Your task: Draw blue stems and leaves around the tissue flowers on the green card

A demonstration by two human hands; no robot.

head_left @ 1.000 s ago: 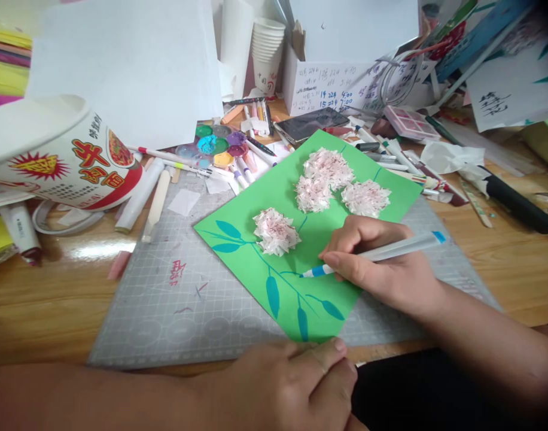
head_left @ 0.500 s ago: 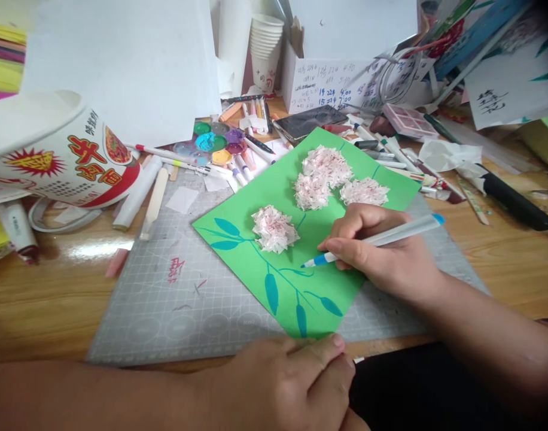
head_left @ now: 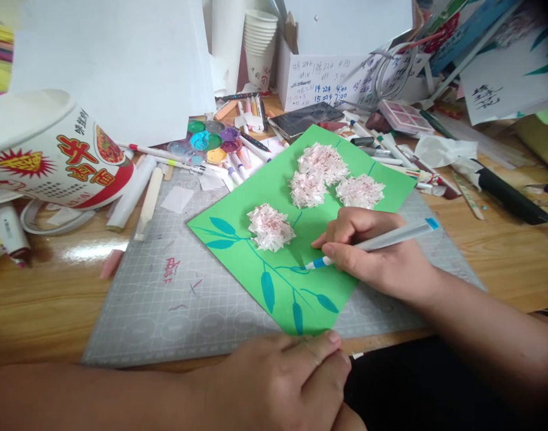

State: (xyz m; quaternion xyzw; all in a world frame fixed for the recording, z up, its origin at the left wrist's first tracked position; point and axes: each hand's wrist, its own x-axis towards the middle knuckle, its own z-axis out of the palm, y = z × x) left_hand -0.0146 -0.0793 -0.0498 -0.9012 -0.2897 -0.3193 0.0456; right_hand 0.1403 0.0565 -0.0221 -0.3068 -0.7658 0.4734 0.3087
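A grey mat [head_left: 148,299] is spreading across the middle, green paper [head_left: 310,227] lying on it at centre.
At bottom centre, the left hand [head_left: 296,380] is resting by the paper's near edge, fingers curled together; I can't tell whether it's gripping anything. Right of centre, the right hand [head_left: 368,251] is pinching a marker [head_left: 390,237], its tip meeting a blue leaf outline [head_left: 297,269]. Pale flowers [head_left: 321,163] are sitting on the paper's upper part.
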